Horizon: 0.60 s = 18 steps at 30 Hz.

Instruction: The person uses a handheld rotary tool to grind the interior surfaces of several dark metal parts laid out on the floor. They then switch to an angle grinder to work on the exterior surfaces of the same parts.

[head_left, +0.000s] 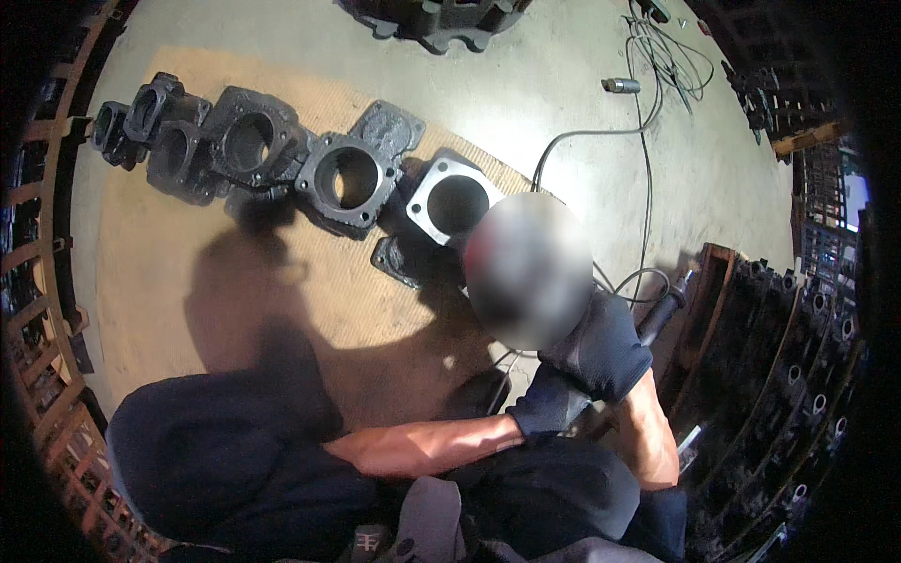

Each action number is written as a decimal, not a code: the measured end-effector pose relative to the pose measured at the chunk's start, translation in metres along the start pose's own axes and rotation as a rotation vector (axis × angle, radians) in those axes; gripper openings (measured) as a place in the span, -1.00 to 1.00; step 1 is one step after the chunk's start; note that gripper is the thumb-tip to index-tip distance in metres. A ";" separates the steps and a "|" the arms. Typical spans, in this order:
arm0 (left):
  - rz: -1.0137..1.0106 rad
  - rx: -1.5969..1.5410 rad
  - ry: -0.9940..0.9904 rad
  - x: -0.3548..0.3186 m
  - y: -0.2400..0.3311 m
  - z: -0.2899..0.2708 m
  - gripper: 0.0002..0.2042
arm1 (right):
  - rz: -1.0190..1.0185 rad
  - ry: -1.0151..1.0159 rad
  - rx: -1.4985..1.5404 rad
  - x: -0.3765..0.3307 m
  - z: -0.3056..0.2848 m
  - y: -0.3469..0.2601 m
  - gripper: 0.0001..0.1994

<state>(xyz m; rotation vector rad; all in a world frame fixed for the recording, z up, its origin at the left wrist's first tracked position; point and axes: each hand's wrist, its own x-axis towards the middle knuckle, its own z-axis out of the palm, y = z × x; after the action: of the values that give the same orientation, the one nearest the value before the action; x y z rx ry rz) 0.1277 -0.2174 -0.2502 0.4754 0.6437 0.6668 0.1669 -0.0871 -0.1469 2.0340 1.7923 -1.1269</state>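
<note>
My right hand [605, 347], in a dark glove, is closed beside a blurred round patch that hides its fingertips. A dark cylindrical tool [663, 315] with a metal end sticks out from its outer side and looks gripped in it. Below and against it lies my left hand [552, 402], also gloved, its fingers hidden. Just beyond the patch stands a flanged metal casting [434, 221] with a bright machined face and a round bore. A similar darker casting [366, 208] stands to its left. What lies behind the patch cannot be made out.
More dark bored castings [247, 141] run in a row to the far left on a brown ribbed sheet [141, 281]. Thin cables [648, 178] and a connector [619, 85] lie on the floor at right. Parts fill a rack [779, 357] on the right; a large casting [436, 19] sits at the top.
</note>
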 end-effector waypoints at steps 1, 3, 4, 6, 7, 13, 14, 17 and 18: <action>-0.005 0.010 0.000 0.001 0.003 -0.002 -0.78 | -0.012 0.026 0.013 0.004 -0.001 0.000 -0.37; -0.005 0.032 -0.003 0.011 0.010 -0.009 -0.78 | -0.036 0.074 0.040 0.012 -0.004 0.003 -0.38; -0.014 0.026 -0.014 0.017 0.012 -0.012 -0.77 | -0.023 0.085 -0.014 0.020 -0.006 0.005 -0.39; -0.069 -0.065 -0.086 0.035 0.012 -0.021 -0.67 | -0.054 0.136 -0.025 0.034 -0.015 0.005 -0.41; -0.115 -0.145 -0.125 0.045 0.012 -0.027 -0.62 | -0.099 0.142 -0.053 0.043 -0.020 0.004 -0.41; -0.080 -0.017 0.082 0.054 0.055 -0.067 -0.70 | -0.128 0.068 0.152 0.077 -0.021 -0.044 -0.46; -0.104 -0.159 0.003 0.058 0.080 -0.034 -0.70 | -0.073 0.104 0.065 0.065 -0.043 -0.041 -0.46; -0.145 -0.213 -0.024 0.059 0.087 -0.022 -0.68 | -0.051 0.109 0.032 0.056 -0.050 -0.039 -0.44; -0.102 -0.166 -0.034 0.060 0.075 -0.025 -0.68 | -0.047 0.108 -0.001 0.053 -0.050 -0.042 -0.43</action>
<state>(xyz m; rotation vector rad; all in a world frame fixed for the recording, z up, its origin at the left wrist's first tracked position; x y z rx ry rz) 0.1166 -0.1192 -0.2471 0.2975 0.5713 0.6081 0.1470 -0.0062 -0.1332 2.1006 1.8998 -1.0460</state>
